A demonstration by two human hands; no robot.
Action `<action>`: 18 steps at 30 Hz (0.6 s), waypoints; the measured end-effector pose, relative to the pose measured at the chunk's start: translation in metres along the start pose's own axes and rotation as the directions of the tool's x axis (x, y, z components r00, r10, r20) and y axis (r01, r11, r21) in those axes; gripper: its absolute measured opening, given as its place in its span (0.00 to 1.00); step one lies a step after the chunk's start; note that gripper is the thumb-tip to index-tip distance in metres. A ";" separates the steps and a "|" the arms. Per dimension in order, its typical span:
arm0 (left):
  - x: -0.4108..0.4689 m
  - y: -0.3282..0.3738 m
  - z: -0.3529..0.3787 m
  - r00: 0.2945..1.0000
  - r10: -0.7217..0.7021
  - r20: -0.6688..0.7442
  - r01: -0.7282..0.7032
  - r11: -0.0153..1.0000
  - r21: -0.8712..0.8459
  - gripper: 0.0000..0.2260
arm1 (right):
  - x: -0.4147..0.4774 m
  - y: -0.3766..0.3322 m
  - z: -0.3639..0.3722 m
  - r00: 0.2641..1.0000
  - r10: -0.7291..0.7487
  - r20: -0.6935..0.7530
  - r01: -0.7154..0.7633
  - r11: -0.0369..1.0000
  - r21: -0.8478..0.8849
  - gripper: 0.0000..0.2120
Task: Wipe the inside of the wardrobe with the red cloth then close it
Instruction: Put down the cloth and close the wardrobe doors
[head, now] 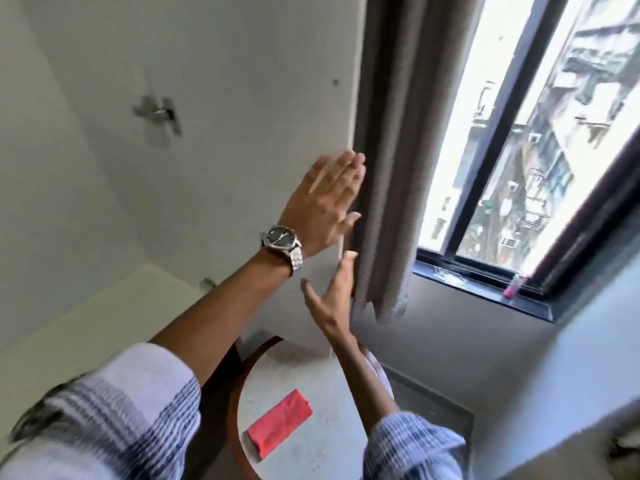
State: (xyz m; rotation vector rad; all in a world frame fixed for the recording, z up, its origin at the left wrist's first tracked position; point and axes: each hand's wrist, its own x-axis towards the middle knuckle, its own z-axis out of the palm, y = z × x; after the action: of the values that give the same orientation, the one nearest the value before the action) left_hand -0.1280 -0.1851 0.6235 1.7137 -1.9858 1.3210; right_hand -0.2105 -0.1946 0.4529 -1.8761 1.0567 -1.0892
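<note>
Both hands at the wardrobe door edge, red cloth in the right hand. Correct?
Not quite. In the head view the red cloth lies folded on the round table; the right hand is empty. Both hands, left hand included, are at the door edge.

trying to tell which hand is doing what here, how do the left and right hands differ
The left hand wears a wristwatch; the right hand has a bare wrist. The left hand is higher at the wardrobe door edge, back facing the camera; the right hand is lower, seen more edge-on, fingers pointing up. Both are open and empty, at the door edge beside the curtain, while the red cloth lies on the round table.
</note>
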 end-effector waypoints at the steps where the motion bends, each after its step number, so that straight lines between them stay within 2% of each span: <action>1: 0.003 -0.002 0.002 0.999 -0.006 0.036 0.005 0.999 0.035 0.31 | 0.003 -0.004 0.000 0.999 0.005 0.035 -0.006 1.000 0.028 0.51; 5: -0.006 -0.005 0.004 0.998 -0.017 0.060 0.011 0.994 0.106 0.33 | -0.004 -0.008 0.001 0.999 0.037 -0.036 -0.037 0.999 0.009 0.43; 9: -0.048 -0.003 -0.021 0.996 -0.078 -0.030 0.082 0.989 0.122 0.31 | -0.042 -0.011 0.020 0.997 -0.011 -0.080 0.010 1.000 -0.014 0.36; 12: -0.091 -0.007 -0.054 0.981 -0.141 -0.133 0.155 0.983 0.099 0.29 | -0.075 -0.020 0.041 0.989 -0.104 -0.105 0.100 0.994 -0.044 0.26; 15: -0.138 -0.018 -0.086 0.954 -0.219 -0.206 0.251 0.958 0.141 0.29 | -0.107 -0.034 0.072 0.961 -0.268 -0.062 0.268 0.963 -0.018 0.22; 17: -0.168 -0.034 -0.105 0.931 -0.275 -0.238 0.324 0.925 0.197 0.29 | -0.132 -0.043 0.095 0.923 -0.385 0.013 0.382 0.919 0.095 0.22; 18: -0.181 -0.043 -0.114 0.918 -0.309 -0.250 0.367 0.899 0.237 0.29 | -0.142 -0.049 0.107 0.902 -0.425 0.071 0.410 0.898 0.158 0.27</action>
State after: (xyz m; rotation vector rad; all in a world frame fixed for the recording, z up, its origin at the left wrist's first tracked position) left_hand -0.0789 0.0254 0.5915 1.8462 -1.3587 1.6263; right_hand -0.1432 -0.0289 0.4074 -2.0729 0.5085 -1.2499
